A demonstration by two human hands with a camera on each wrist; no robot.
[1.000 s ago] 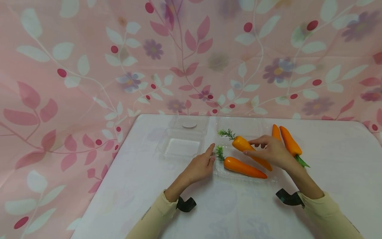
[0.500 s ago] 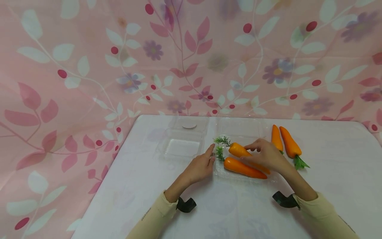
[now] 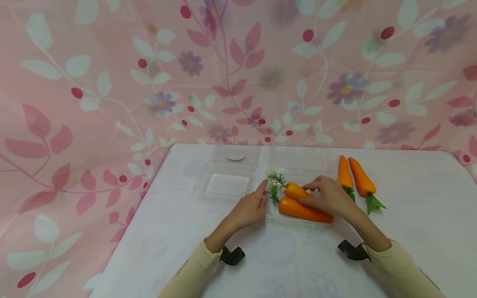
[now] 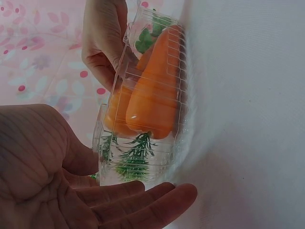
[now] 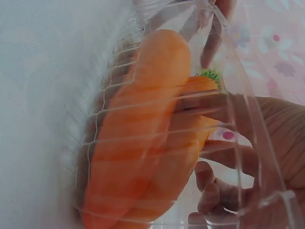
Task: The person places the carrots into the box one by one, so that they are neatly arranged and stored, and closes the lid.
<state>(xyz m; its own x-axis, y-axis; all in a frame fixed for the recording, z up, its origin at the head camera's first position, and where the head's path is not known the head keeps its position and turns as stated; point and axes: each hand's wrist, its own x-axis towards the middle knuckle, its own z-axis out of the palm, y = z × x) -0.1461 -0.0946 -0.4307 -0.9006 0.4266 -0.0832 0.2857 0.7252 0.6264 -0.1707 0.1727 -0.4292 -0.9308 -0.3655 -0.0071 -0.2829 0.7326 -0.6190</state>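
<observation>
Inside the clear box (image 3: 277, 217), the right hand (image 3: 331, 198) is pinching the yellower carrot (image 3: 295, 191) by its thick body, presumably for control, while the orange carrot (image 3: 302, 210) is lying alongside. The left hand (image 3: 249, 211) is resting straight fingers at the box's end, likely steadying it. Both forearms are slanting inward, the hands sitting apart.

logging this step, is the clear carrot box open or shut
Open: the clear box has its lid folded back, and the right hand holds a carrot inside.
</observation>
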